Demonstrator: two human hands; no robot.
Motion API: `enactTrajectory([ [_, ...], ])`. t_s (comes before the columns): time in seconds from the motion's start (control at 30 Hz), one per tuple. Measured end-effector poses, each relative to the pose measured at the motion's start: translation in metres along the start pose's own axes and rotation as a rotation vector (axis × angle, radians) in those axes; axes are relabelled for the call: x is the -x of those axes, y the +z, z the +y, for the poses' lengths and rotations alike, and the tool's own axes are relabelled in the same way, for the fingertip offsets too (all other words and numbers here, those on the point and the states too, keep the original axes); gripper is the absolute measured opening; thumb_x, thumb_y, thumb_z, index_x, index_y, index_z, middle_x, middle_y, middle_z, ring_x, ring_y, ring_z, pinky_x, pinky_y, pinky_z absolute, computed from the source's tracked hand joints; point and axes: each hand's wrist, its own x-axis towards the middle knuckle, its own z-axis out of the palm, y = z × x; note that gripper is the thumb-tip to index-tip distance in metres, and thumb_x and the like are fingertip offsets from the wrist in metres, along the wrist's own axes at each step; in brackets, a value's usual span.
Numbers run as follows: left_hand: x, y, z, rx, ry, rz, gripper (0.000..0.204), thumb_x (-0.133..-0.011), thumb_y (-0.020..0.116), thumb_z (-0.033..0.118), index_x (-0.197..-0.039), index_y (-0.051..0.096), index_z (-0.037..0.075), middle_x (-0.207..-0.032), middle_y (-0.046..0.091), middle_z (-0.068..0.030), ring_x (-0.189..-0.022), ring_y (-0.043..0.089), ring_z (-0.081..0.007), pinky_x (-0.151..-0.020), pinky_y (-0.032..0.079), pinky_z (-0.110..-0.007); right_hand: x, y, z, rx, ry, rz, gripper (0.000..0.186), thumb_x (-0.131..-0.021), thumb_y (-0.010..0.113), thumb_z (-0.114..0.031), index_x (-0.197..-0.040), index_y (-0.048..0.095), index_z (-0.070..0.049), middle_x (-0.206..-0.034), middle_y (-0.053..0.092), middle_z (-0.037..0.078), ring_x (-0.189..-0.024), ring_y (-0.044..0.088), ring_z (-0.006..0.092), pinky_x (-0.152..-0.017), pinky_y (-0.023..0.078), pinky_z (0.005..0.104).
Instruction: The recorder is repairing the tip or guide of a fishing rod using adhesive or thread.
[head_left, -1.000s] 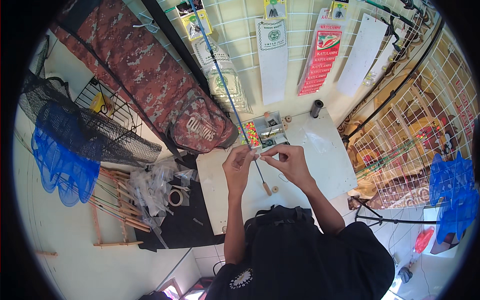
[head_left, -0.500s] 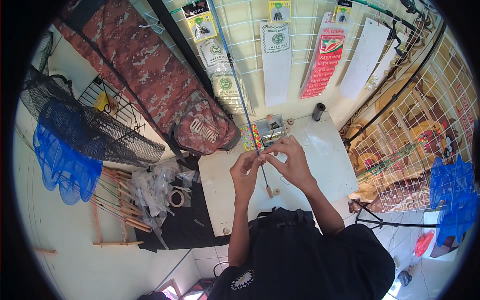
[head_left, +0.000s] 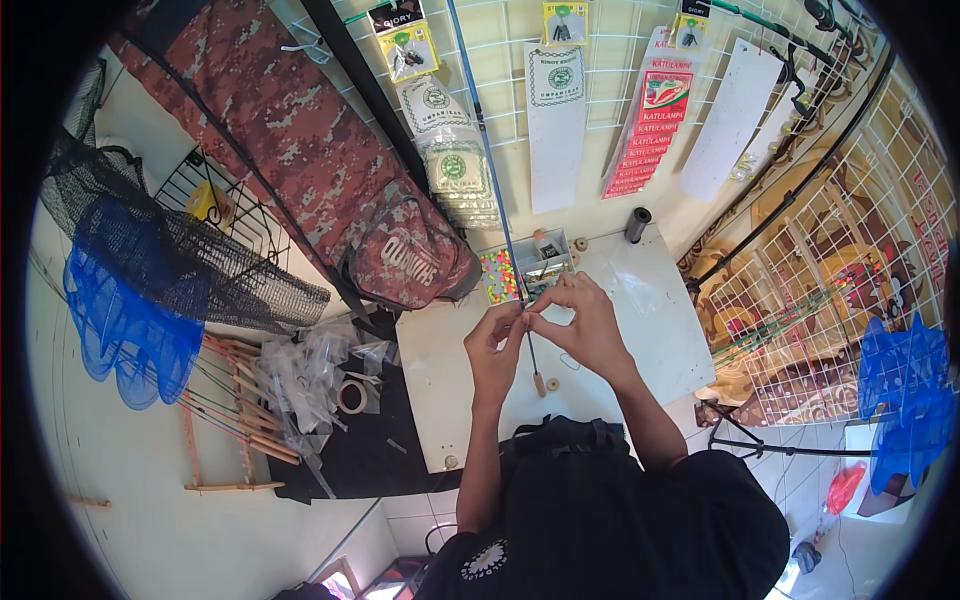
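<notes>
I am watching both hands working close together over the white desk (head_left: 440, 350). The left hand (head_left: 495, 345) and right hand (head_left: 580, 325) are pinching a thin blue rod (head_left: 490, 170) between their fingertips, both clamped on it. I think the small work on the rod is only partway done. Just past the hands a box (head_left: 545, 262) of little bits is waiting. Nothing is blocking them.
</notes>
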Motion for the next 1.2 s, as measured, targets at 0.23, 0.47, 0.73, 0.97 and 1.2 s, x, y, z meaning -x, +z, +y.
enactTrajectory([
  [0.23, 0.002, 0.003, -0.002, -0.037, 0.029, -0.005, 0.02, -0.087, 0.062, -0.004, -0.107, 0.063, -0.003, -0.095, 0.068, -0.0095, -0.086, 0.066, -0.0131, -0.078, 0.054, -0.027, -0.004, -0.002, 0.004, -0.026, 0.06, -0.062, 0.015, -0.069, 0.072, -0.021, -0.075, 0.068, -0.007, -0.076, 0.061, 0.009, -0.082, 0.058, 0.0274, -0.075, 0.046, 0.0386],
  [0.47, 0.002, 0.003, -0.004, -0.049, 0.061, -0.001, 0.021, -0.087, 0.063, -0.004, -0.107, 0.063, -0.002, -0.094, 0.068, -0.0095, -0.085, 0.067, -0.0138, -0.076, 0.055, -0.027, -0.007, -0.005, 0.0, -0.011, 0.072, -0.086, 0.015, -0.069, 0.072, -0.021, -0.074, 0.068, -0.008, -0.076, 0.062, 0.008, -0.081, 0.059, 0.0254, -0.074, 0.046, 0.0379],
  [0.73, 0.003, 0.004, -0.002, -0.063, 0.064, -0.012, 0.021, -0.087, 0.063, -0.004, -0.107, 0.063, -0.002, -0.094, 0.068, -0.0092, -0.084, 0.068, -0.0141, -0.076, 0.055, -0.027, -0.007, -0.005, 0.002, -0.029, 0.074, -0.08, 0.016, -0.071, 0.072, -0.023, -0.074, 0.068, -0.008, -0.076, 0.062, 0.008, -0.079, 0.061, 0.0253, -0.071, 0.047, 0.038],
  [0.97, 0.002, 0.005, -0.003, -0.031, 0.044, -0.017, 0.018, -0.087, 0.062, -0.003, -0.105, 0.063, -0.003, -0.094, 0.067, -0.0102, -0.084, 0.068, -0.0154, -0.076, 0.055, -0.028, -0.005, -0.003, 0.0, -0.075, 0.079, 0.001, 0.016, -0.072, 0.076, -0.019, -0.075, 0.071, -0.004, -0.061, 0.05, 0.005, -0.065, 0.046, 0.0162, -0.06, 0.037, 0.0311],
  [1.2, 0.002, 0.006, -0.001, -0.034, 0.057, -0.015, 0.017, -0.088, 0.062, -0.003, -0.105, 0.063, -0.003, -0.094, 0.067, -0.01, -0.085, 0.068, -0.0157, -0.077, 0.055, -0.028, 0.005, 0.002, -0.009, -0.055, 0.132, 0.049, 0.019, -0.078, 0.072, -0.026, -0.075, 0.07, -0.007, -0.062, 0.044, 0.004, -0.062, 0.049, 0.0207, -0.058, 0.038, 0.0365],
])
